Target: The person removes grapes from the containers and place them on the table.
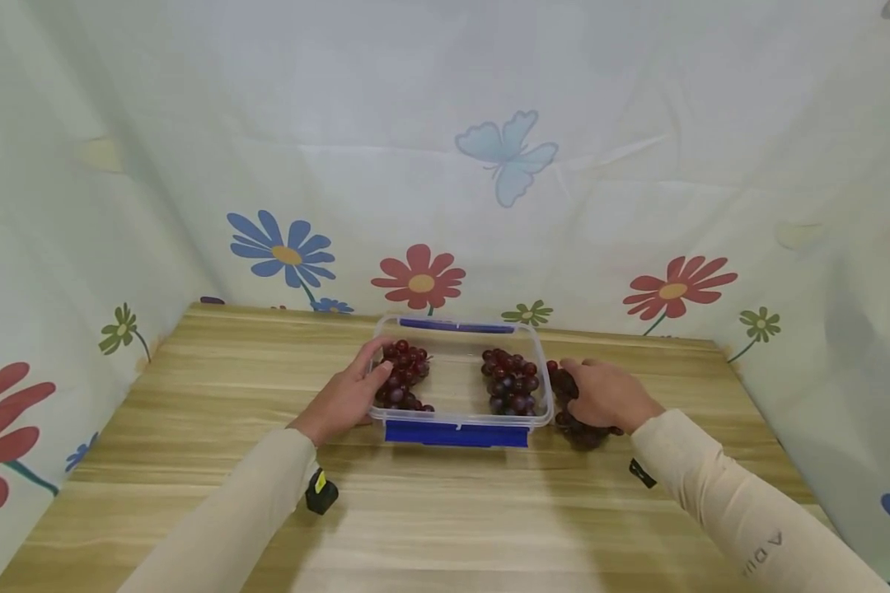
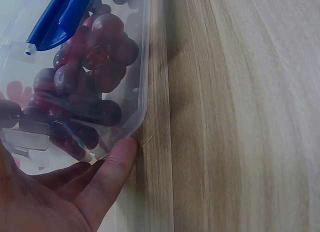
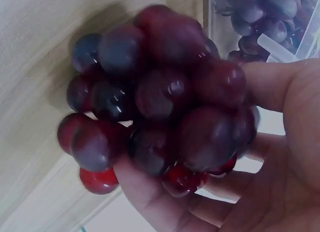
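A clear plastic food container (image 1: pixel 456 418) with blue clips stands without a lid on the table. Inside, one bunch of dark red grapes (image 1: pixel 404 375) lies at the left end and another bunch (image 1: pixel 510 383) at the right end. My left hand (image 1: pixel 348 391) grips the container's left end, its thumb (image 2: pixel 117 159) against a lower corner in the left wrist view. Just outside the container's right wall, my right hand (image 1: pixel 608 395) holds a third bunch of grapes (image 3: pixel 165 92). Its fingers curl under and round that bunch, and the fruit hides part of them.
The wood-grain table (image 1: pixel 430 519) runs back to a white cloth (image 1: pixel 326 123) printed with flowers and a butterfly. More of this cloth hangs along both sides. A black wrist device (image 1: pixel 321 492) with a yellow mark sits on the left wrist.
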{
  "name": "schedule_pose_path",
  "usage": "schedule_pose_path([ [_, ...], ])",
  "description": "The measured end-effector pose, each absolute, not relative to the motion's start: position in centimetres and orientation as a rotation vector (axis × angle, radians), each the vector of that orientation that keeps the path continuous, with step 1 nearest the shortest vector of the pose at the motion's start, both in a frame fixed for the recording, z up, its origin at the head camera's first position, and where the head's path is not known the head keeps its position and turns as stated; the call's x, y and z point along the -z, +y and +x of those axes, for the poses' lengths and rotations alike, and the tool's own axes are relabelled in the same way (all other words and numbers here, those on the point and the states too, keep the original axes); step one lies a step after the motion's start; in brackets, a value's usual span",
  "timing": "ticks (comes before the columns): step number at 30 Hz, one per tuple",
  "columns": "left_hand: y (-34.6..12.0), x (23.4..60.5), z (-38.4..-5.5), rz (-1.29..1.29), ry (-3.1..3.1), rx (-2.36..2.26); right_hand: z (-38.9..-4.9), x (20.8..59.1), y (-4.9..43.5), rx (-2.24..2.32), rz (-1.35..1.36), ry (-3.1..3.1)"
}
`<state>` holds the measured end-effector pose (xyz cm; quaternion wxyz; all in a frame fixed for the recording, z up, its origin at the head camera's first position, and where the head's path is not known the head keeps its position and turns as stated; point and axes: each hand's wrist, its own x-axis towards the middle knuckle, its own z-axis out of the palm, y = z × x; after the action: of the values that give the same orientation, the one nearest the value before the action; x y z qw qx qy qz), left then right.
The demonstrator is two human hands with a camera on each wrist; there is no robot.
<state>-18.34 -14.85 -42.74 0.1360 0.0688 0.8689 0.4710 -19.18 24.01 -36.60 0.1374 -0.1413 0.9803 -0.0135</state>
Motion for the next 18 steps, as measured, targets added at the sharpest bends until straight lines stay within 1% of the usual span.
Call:
schedule_pose_path([
  [9, -15.1, 42.7, -18.4, 0.190, 2.523, -1.354, -19.4, 36.0, 24.4, 0.200, -0.357, 2.719],
  [18, -14.9, 42.6, -18.3, 0.193, 2.524, -1.350, -20.4, 36.0, 26.0, 0.538, -0.253, 2.746],
])
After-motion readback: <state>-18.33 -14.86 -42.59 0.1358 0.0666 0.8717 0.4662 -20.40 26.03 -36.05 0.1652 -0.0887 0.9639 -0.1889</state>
